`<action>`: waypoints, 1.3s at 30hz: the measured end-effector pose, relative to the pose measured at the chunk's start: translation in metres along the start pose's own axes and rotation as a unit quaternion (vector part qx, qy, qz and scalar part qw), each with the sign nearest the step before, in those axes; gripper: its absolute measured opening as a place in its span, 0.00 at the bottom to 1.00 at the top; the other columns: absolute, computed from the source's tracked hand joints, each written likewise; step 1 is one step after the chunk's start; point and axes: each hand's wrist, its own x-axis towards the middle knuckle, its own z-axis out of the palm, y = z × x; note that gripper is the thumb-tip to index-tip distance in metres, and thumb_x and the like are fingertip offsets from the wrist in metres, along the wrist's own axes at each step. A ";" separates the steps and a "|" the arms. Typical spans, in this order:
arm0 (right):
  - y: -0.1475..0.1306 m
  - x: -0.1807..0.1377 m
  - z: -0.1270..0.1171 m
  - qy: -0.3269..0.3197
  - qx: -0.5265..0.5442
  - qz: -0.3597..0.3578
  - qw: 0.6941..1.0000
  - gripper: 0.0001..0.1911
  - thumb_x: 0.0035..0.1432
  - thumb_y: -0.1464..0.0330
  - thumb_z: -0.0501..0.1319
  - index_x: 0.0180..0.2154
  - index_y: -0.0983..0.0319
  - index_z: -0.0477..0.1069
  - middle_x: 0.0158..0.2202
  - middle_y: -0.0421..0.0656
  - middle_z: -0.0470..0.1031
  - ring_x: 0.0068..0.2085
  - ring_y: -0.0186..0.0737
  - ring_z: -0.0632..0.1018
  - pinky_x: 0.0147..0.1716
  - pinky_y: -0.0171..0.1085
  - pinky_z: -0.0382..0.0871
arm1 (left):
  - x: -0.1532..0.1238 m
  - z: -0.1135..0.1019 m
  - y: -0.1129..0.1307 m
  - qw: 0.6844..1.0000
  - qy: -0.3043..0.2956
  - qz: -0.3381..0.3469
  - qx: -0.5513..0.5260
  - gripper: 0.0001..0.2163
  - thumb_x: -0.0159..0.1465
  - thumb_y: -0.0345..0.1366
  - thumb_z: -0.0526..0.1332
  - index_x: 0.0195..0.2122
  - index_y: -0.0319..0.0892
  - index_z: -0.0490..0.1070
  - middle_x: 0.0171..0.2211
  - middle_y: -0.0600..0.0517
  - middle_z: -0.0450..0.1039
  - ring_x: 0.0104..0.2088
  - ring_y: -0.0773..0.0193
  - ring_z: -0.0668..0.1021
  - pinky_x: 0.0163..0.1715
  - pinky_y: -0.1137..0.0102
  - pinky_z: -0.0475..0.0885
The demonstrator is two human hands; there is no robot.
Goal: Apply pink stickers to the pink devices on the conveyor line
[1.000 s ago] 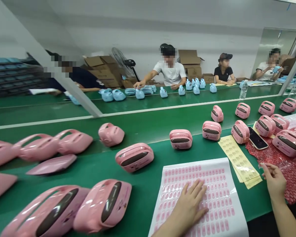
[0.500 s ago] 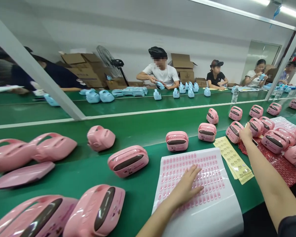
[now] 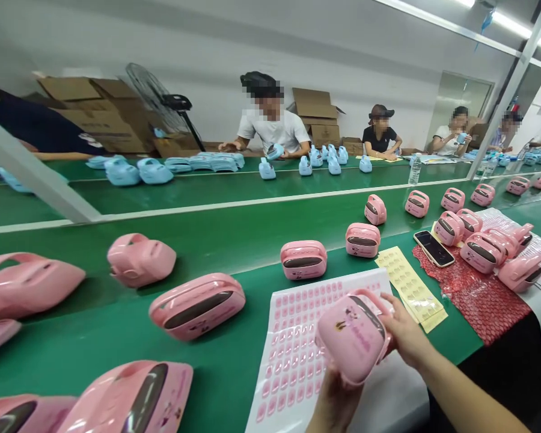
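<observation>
Where the left hand [image 3: 336, 400] lay flat on the sticker sheet [image 3: 293, 355] a moment ago, both it and the right hand [image 3: 406, 337] now clasp a pink case [image 3: 351, 337] above it, ready for handling.

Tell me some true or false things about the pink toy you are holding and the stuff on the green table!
1. Both hands hold one pink case. True: the left hand is under it, the right hand at its side.
2. The case is held over a sheet of pink stickers. True.
3. The phone lies on the sticker sheet. False: it lies partly on the red bubble wrap.
4. The cases across the table are pink. False: the far cases are blue.
5. The yellow sheet lies right of the pink stickers. True.
</observation>
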 end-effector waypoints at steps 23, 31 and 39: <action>0.001 0.058 -0.126 0.316 -0.395 -0.111 0.855 0.05 0.42 0.72 0.58 0.19 0.60 0.66 0.28 0.42 0.67 0.23 0.34 0.67 0.25 0.35 0.62 | -0.009 -0.018 0.029 0.968 0.191 -0.007 -0.160 0.13 0.57 0.52 0.56 0.39 0.59 0.75 0.33 0.57 0.81 0.34 0.57 0.80 0.41 0.57 0.73; 0.010 0.056 -0.135 0.301 -0.342 -0.106 0.884 0.09 0.47 0.64 0.54 0.22 0.61 0.68 0.22 0.39 0.70 0.23 0.37 0.71 0.22 0.35 0.64 | -0.007 -0.028 0.020 0.969 0.198 0.000 -0.145 0.20 0.55 0.53 0.57 0.47 0.54 0.70 0.35 0.51 0.79 0.39 0.49 0.79 0.37 0.54 0.74; 0.005 0.061 -0.131 0.335 -0.374 -0.124 0.856 0.05 0.41 0.68 0.59 0.17 0.60 0.66 0.24 0.43 0.69 0.30 0.43 0.71 0.32 0.40 0.65 | -0.007 -0.019 0.024 0.963 0.222 0.009 -0.154 0.19 0.54 0.52 0.58 0.45 0.54 0.71 0.31 0.53 0.80 0.34 0.51 0.80 0.35 0.55 0.75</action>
